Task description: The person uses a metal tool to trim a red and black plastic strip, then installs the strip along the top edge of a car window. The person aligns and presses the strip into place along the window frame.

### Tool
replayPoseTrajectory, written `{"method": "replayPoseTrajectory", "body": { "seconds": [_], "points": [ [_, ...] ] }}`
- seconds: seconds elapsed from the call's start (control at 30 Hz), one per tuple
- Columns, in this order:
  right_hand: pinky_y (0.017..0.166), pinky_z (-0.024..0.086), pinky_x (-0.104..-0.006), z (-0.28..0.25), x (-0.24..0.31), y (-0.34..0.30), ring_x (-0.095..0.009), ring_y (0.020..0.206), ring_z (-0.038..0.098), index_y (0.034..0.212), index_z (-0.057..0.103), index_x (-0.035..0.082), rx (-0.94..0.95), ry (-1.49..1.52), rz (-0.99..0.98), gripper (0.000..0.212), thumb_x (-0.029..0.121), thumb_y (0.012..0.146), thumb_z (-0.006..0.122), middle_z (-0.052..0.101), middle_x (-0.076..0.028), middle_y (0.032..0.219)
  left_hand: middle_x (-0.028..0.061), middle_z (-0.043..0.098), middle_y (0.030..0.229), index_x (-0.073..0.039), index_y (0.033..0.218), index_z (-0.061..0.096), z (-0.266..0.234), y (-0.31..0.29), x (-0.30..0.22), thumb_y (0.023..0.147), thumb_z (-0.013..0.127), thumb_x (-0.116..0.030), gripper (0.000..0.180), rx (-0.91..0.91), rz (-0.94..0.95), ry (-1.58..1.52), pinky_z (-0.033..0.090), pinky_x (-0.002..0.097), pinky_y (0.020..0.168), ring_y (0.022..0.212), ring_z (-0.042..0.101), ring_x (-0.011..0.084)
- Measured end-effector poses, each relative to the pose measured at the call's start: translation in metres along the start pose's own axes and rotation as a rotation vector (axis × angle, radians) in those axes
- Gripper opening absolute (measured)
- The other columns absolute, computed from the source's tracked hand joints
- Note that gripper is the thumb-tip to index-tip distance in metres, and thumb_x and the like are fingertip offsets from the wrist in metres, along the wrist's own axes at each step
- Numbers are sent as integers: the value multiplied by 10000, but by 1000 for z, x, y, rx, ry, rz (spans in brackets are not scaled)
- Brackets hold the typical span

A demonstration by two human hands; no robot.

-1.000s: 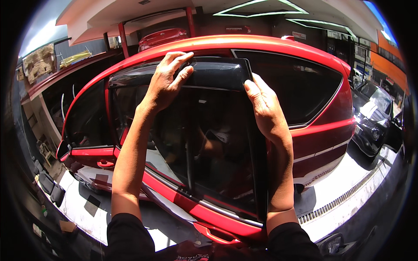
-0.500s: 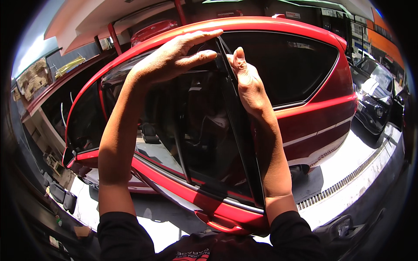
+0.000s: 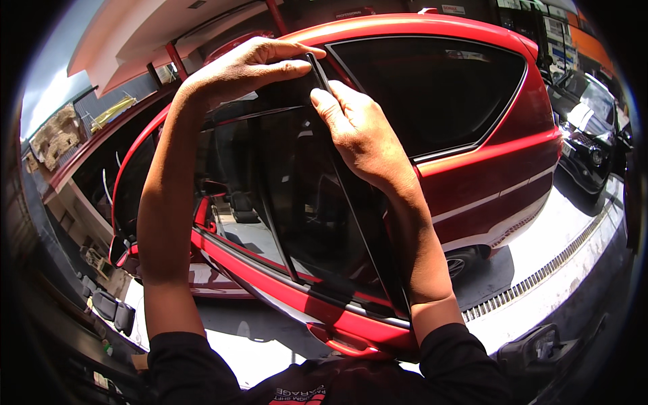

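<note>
A red car door [image 3: 283,283] stands open before me, its dark window glass [image 3: 297,182] inside a black frame. At the top corner of that black door frame [image 3: 345,179], my left hand [image 3: 236,71] has thumb and forefinger stretched to either side of the tip, gripping it. Just below, my right hand [image 3: 364,131] is closed round the frame's upright edge, thumb on the near side; its other fingers are partly hidden behind the edge. The red door handle [image 3: 347,345] lies low, close to my chest.
Behind the door is the red car's body with a dark rear side window [image 3: 439,94]. A black car [image 3: 587,128] stands at the far right. A drain grate [image 3: 520,287] crosses the pale floor. A dark side mirror [image 3: 540,344] is at lower right.
My right hand has shifted left and turned, its thumb coming down onto the near side of the frame. The frame's top corner and my left hand now appear further left.
</note>
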State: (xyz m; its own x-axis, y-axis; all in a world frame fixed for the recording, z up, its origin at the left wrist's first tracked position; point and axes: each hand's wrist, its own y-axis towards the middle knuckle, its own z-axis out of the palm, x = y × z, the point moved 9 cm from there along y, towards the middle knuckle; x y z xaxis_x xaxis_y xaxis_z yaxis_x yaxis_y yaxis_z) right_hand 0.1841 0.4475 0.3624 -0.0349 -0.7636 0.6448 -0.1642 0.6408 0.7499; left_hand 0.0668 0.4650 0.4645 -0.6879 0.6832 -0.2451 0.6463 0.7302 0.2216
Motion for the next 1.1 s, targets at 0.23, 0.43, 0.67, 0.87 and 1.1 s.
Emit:
{"method": "replayPoseTrajectory", "body": {
  "seconds": [0.23,0.43,0.67,0.87,1.1],
  "points": [
    [737,505,-509,-2,4,1,-465,840,647,1040,618,16,-2,-8,-58,356,339,1053,470,669,-240,852,9,708,1141,-88,1349,675,-2,13,-9,1000,685,-339,430,192,-47,-31,471,274,974,1071,601,68],
    [715,487,-404,6,0,1,-307,762,637,1077,639,2,-8,140,-18,321,294,1052,508,654,-162,822,49,738,1110,-64,1243,732,-13,12,-4,946,731,-427,469,177,-78,75,477,318,997,1069,648,127],
    [756,473,-363,-16,-3,6,-225,793,602,1037,613,-43,-135,30,4,330,263,1054,490,617,-144,831,79,715,1219,-114,1289,709,2,44,-1,967,705,-415,441,190,113,57,435,371,1114,1185,632,180],
    [839,459,-259,0,-7,-5,-82,887,561,1129,683,10,-130,-32,229,339,303,1088,517,644,12,939,113,702,1234,-146,1227,726,-13,22,8,940,666,-556,503,-36,228,112,434,471,1095,1220,619,282],
    [786,455,-298,2,-2,-19,-98,796,523,997,683,23,-318,-84,293,374,350,1076,520,618,-2,854,134,696,1242,-149,1251,711,6,12,7,962,607,-589,537,-343,183,144,435,488,1083,1230,614,312]
  ]
}}
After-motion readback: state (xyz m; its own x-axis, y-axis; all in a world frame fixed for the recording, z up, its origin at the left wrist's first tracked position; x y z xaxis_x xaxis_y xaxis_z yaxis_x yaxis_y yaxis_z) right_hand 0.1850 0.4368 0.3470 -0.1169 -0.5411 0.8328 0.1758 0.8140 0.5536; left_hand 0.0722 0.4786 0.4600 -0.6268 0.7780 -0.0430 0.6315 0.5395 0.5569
